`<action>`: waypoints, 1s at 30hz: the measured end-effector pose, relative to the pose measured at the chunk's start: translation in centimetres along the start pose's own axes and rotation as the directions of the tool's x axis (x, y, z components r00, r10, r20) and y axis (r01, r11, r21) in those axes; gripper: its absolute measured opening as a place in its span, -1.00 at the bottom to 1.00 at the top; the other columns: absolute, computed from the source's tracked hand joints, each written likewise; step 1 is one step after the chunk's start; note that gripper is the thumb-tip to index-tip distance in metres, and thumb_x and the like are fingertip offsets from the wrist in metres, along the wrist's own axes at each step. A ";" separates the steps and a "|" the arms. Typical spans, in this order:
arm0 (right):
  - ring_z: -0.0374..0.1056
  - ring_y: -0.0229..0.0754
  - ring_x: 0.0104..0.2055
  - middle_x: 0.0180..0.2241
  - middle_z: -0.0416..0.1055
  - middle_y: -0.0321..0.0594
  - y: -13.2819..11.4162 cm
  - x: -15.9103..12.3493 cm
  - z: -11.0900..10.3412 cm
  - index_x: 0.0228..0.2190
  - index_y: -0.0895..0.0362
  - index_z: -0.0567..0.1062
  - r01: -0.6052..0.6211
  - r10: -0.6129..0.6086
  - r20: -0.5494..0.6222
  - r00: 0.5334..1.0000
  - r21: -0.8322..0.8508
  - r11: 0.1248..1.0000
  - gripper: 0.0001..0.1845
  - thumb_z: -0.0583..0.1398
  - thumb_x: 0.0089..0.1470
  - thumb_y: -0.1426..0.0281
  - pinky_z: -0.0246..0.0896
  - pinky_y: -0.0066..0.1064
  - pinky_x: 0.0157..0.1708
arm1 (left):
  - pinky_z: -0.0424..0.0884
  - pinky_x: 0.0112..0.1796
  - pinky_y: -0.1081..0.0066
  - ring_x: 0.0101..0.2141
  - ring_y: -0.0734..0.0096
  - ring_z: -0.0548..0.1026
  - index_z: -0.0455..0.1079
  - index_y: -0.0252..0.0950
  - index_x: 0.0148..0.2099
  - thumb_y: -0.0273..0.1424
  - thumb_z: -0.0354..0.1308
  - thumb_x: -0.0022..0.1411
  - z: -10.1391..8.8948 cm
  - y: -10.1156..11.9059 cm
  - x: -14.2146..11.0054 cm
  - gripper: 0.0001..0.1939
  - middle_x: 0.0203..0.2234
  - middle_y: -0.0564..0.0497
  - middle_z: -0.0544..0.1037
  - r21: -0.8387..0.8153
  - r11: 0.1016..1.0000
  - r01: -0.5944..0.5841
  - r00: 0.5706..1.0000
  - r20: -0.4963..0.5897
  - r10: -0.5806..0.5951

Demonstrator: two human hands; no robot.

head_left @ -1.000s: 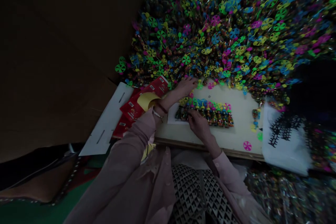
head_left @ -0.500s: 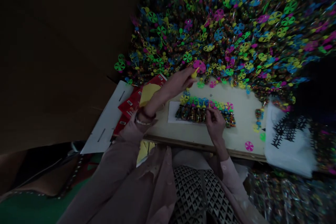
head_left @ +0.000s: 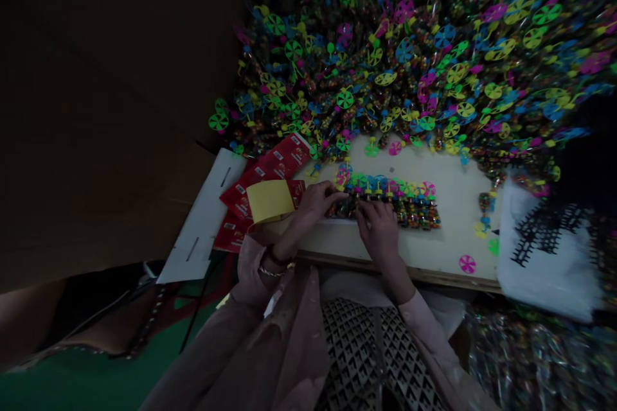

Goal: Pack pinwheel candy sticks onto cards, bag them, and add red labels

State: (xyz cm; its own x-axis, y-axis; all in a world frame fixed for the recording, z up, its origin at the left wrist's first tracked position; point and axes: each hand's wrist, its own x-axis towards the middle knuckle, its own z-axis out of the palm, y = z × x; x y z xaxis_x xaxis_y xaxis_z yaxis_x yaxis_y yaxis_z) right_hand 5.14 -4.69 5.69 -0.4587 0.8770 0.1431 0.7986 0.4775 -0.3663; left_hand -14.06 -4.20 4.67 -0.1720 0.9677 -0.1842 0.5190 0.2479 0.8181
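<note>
Left hand (head_left: 315, 201) back at pinwheel candy tubes (head_left: 398, 207)

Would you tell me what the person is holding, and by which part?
The left hand and right hand lie across the bodies of pinwheel candy tubes; whether they grip cannot be told.

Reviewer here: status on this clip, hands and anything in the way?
Both hands on row of candy-filled pinwheel tubes: left hand at its left end, right hand mid-row. Yellow sheet beside left hand, on red packets.

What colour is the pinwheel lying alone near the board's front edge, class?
The pinwheel is bright pink; it shows best in the head view.
</note>
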 end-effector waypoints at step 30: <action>0.40 -0.13 -0.11 -0.20 0.53 -0.14 1.9 5.1 -0.2 -0.12 0.07 0.51 0.157 -0.012 -0.308 0.951 0.451 0.879 -0.70 0.02 0.26 0.34 0.27 -0.21 -0.08 | 0.04 0.08 -0.22 0.11 -0.16 0.26 0.39 -0.29 0.04 -0.31 0.10 0.22 -9.7 -2.0 -5.9 -0.65 0.03 -0.29 0.42 0.717 0.665 0.209 0.974 -0.095 -0.204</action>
State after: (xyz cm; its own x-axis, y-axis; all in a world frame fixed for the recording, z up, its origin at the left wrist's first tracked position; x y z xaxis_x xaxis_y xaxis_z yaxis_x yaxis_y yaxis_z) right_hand 4.43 0.72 5.87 -0.3264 0.8450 0.4235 0.4538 0.5332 -0.7140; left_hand -22.23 -10.81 9.38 -0.3532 0.8880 -0.2945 0.9094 0.3998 0.1147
